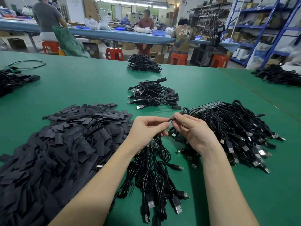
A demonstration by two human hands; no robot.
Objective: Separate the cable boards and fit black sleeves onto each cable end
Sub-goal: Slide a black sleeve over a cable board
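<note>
1. My left hand (147,130) has its grip closed around a bunch of black cables (153,170) that hangs from the fist toward me, the USB plugs trailing on the green counter (97,85). A bit of circuit board (152,145) peeks out just under that fist.

2. My right hand (192,128) pinches 1 small cable end (171,119) between thumb and forefinger. The left fingertips meet the same end from the other side, so both grips close on it.

3. The relation that matters: the cable end lies between the 2 hands with its long axis running roughly left to right, the tip pointing at the left hand. I cannot tell whether a sleeve already sits on it; the piece is too small.

4. The pile of black sleeves (68,144) lies to my left, just beside the left forearm, so the left hand is the nearer one for fetching the next sleeve. That hand is full of cables, though.

5. The uncut cable boards (210,105) with their tangle of leads sit to my right, just behind the right hand.

6. Finished bundles (154,95) rest further out on the counter, well apart from my hands.

7. I judge the step in hand to be parting or sleeving this 1 end; most of the stock looks undone.
</note>
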